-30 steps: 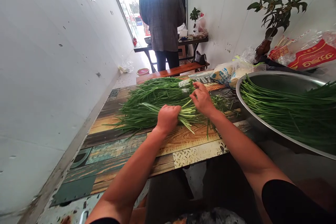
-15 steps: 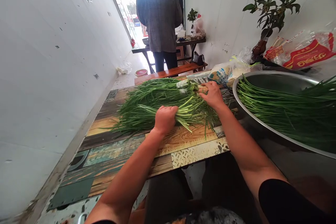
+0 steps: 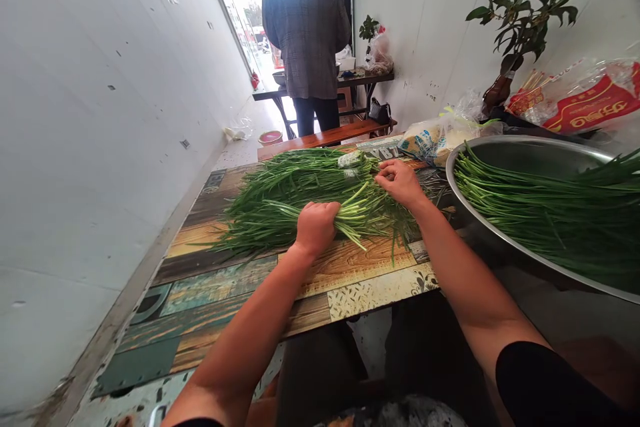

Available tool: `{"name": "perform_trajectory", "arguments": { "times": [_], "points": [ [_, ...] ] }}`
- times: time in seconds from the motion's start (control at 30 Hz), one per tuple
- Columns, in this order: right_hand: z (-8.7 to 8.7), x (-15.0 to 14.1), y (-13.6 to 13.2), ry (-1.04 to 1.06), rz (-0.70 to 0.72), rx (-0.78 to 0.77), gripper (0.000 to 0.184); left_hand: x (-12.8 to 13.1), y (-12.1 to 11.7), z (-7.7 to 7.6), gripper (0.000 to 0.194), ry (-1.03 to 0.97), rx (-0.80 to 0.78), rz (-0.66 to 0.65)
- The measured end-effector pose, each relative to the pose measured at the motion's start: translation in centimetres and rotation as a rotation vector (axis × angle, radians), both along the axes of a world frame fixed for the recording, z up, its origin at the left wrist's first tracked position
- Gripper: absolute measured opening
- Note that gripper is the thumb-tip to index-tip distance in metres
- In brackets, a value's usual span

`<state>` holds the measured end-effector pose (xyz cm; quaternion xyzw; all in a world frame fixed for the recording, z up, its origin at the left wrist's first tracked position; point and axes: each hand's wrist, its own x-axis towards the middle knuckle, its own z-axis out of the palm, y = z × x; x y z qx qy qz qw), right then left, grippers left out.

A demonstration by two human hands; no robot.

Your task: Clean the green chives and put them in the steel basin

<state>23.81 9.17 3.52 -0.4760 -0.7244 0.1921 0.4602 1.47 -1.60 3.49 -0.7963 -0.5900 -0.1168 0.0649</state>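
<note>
A heap of garlic chives (image 3: 280, 180) lies across the patterned table, leaf tips to the left and pale stalk ends to the right. White tape (image 3: 350, 160) wraps bundles at the back of the heap. My left hand (image 3: 317, 227) is closed in a fist around a smaller bunch, whose whitish stalks (image 3: 353, 217) stick out to the right. At the root ends of the taped chives, my right hand (image 3: 400, 183) pinches with thumb and forefinger; its fingertips are on the stalk ends. Loose trimmings and thin stems lie beneath the right wrist.
On the right stands a large metal basin (image 3: 480, 220) holding long chives. Behind it are plastic bags (image 3: 435, 137), a potted plant (image 3: 525, 20) and a red package (image 3: 590, 107). A person (image 3: 307, 27) stands with their back to me beyond a wooden bench (image 3: 320, 137).
My right hand has shifted slightly left and down, its spread fingers closing into a pinch at the stalk ends. The left fist keeps its hold on the bunch.
</note>
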Motion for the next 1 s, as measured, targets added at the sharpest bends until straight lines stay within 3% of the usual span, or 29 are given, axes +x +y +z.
{"name": "perform_trajectory", "arguments": {
  "times": [0.1, 0.2, 0.3, 0.4, 0.5, 0.63, 0.83, 1.0],
  "points": [
    [0.1, 0.2, 0.1, -0.034, -0.05, -0.036, 0.033, 0.0, 0.0, 0.0, 0.019, 0.005, -0.001, -0.001],
    [0.5, 0.3, -0.3, -0.034, -0.054, 0.024, 0.026, -0.1, -0.1, 0.0, 0.019, 0.012, 0.007, 0.004],
    [0.8, 0.2, -0.8, -0.092, 0.109, 0.141, 0.023, -0.2, -0.1, 0.0, 0.019, 0.026, 0.017, 0.0],
    [1.0, 0.1, -1.2, -0.306, 0.298, 0.242, 0.02, -0.3, 0.0, 0.0, 0.019, 0.048, 0.039, 0.005],
    [1.0, -0.2, -1.5, -0.508, 0.334, 0.274, 0.021, -0.5, 0.1, 0.1, 0.019, 0.063, 0.078, 0.027],
    [1.1, -0.5, -2.1, -0.626, 0.369, 0.24, 0.022, -0.8, 0.3, 0.1, 0.021, 0.062, 0.136, 0.039],
    [1.7, -0.7, -2.7, -0.532, 0.499, 0.067, 0.021, -1.6, 0.7, -0.4, 0.027, -0.002, 0.193, 0.027],
    [2.0, -0.6, -2.9, -0.394, 0.458, 0.026, 0.023, -1.8, 0.8, -0.6, 0.029, -0.008, 0.182, 0.035]
  ]
}}
